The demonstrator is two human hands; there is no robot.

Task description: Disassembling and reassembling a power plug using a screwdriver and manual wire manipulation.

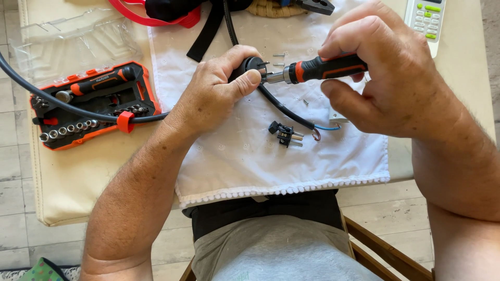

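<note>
My left hand (216,91) grips a black round plug housing (250,66) above the white cloth (260,151), thumb pressed on its rim. My right hand (396,78) holds a screwdriver (317,68) with a black and orange handle, its metal tip pointing left into the housing. A black cable (284,108) runs from the housing down to bared blue and brown wire ends (323,129). A small black plug insert with two metal pins (285,134) lies on the cloth below the hands. Small screws (279,54) lie near the housing.
An orange and black tool case (96,104) with bits and sockets sits open at the left, the cable with a red clip (125,121) across it. A clear plastic lid (73,39) lies behind it. A white remote control (426,18) rests at the top right. Straps and pliers lie at the top edge.
</note>
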